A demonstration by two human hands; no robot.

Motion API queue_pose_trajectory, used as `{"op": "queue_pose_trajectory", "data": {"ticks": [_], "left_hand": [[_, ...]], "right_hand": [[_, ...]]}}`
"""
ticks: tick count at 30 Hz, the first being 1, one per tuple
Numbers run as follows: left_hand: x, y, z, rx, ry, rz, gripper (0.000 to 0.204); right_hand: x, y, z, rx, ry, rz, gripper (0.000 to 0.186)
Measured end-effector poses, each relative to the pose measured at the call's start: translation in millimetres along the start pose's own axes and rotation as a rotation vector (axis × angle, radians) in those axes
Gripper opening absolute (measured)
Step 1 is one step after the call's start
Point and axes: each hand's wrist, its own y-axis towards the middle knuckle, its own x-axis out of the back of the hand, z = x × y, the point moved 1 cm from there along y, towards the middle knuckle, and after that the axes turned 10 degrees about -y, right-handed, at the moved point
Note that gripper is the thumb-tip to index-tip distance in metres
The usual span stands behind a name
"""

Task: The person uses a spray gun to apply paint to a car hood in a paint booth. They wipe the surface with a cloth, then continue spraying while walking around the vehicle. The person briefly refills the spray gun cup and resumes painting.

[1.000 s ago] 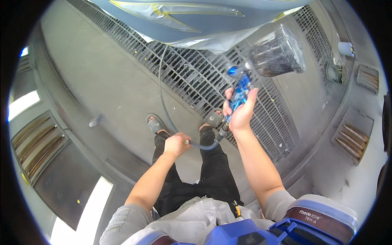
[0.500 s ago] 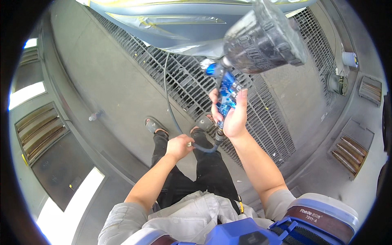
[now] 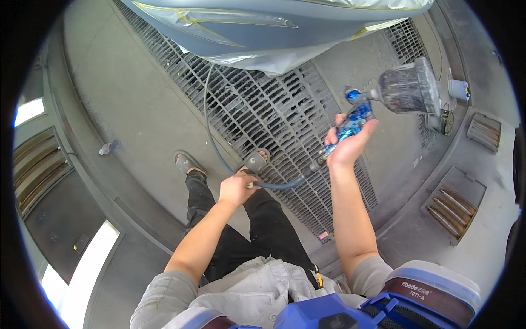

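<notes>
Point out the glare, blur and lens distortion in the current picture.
Head view: the light panel at lower left is blown out to white; head view: the cup on the spray gun looks slightly smeared; head view: the wall base bows along the left, inside a black fisheye rim.

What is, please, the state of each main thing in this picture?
Spray gun: gripped by right hand
Cup: attached to the spray gun, contents unclear
Hose: joined to the spray gun, curved
Left hand: closed around the hose
Grey panel: partly masked with clear film
Sandals: worn
Bottle: on the floor, upright or lying unclear
</notes>
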Motion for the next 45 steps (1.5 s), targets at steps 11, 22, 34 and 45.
{"op": "queue_pose_trajectory", "data": {"ticks": [11, 22, 34, 45], "left_hand": [[18, -4, 25, 0.091, 0.275, 0.22, 0.028], [21, 27, 22, 0.02, 0.428, 0.324, 0.026], [6, 36, -46, -0.108, 0.406, 0.335, 0.024], [53, 53, -79, -0.179, 0.453, 0.271, 0.023]], "right_hand": [[8, -5, -82, -0.181, 0.106, 0.191, 0.081], [19, 28, -110, -0.207, 0.13, 0.328, 0.08], [102, 24, -37, -0.104, 0.497, 0.474, 0.087], [92, 19, -13, -0.211, 0.455, 0.109, 0.083]]}}
